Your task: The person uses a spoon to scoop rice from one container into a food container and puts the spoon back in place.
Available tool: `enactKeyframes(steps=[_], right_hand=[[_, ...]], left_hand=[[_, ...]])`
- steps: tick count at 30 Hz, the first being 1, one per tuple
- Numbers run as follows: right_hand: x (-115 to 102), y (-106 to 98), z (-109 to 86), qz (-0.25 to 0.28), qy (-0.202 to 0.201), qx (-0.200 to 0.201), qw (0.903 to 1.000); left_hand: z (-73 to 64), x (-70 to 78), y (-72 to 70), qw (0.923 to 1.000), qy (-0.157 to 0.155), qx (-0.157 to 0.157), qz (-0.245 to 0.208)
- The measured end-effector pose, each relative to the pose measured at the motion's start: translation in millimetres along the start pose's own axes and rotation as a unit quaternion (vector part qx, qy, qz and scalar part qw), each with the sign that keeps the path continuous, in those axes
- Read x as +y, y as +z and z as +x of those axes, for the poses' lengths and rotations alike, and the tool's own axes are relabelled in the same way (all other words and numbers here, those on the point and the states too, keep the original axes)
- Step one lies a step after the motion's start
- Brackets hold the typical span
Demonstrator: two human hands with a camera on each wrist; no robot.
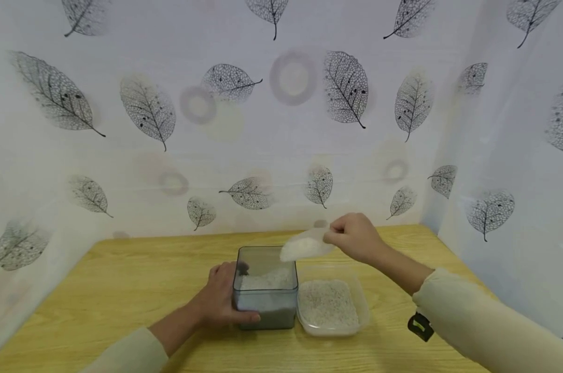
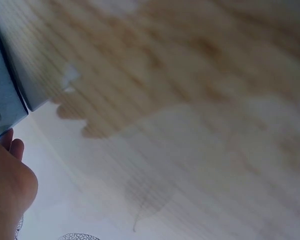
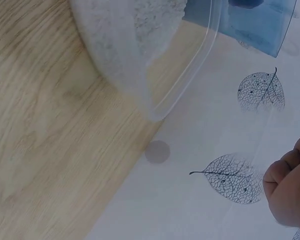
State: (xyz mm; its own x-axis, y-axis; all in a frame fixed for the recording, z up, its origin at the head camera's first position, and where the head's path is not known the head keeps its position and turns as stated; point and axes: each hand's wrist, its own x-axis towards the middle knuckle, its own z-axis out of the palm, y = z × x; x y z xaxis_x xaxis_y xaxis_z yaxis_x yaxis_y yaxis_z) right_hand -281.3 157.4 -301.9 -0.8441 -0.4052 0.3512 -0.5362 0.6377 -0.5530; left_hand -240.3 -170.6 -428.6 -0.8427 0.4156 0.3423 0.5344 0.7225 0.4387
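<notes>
In the head view my left hand (image 1: 220,299) holds a smoky grey see-through box (image 1: 267,312) by its left side, thumb along the front. Pale grains (image 1: 269,280) partly fill this box. My right hand (image 1: 356,239) pinches the end of a whitish translucent scoop (image 1: 307,245), held tilted over the box's right rim with some pale content in it. Close against the box stands a clear plastic tub (image 1: 363,306) of rice-like white grains (image 1: 328,303). The right wrist view shows the curled right hand (image 3: 290,187) at its edge; the scoop is mostly out of that frame.
Both containers stand on a wood-grain table (image 1: 137,290). A white sheet with a leaf print (image 1: 249,194) hangs behind the table and along its sides. A small black device (image 1: 420,326) is strapped by the right sleeve.
</notes>
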Motion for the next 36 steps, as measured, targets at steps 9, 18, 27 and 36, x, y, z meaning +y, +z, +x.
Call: enactKeyframes(steps=[9,18,27,36], right_hand=[[30,-25,-29.7,-0.031,0.017,-0.003,0.9994],[58,-38,-53.9,-0.056,0.03,-0.059,0.9962],[72,-40,-67.2,-0.106,0.052,-0.088,0.9891],[72,-42,-64.2,-0.159,0.035,-0.085,0.983]], left_hand=[[2.7,0.3,0.4,1.0,0.003,0.001,-0.001],[1.1,-1.6,1.1,1.0,0.002,0.003,0.003],[-4.1,-2.2,3.5,1.0,0.0,0.0,-0.006],[-2.3,-1.0,1.3,1.0,0.0,0.0,-0.007]])
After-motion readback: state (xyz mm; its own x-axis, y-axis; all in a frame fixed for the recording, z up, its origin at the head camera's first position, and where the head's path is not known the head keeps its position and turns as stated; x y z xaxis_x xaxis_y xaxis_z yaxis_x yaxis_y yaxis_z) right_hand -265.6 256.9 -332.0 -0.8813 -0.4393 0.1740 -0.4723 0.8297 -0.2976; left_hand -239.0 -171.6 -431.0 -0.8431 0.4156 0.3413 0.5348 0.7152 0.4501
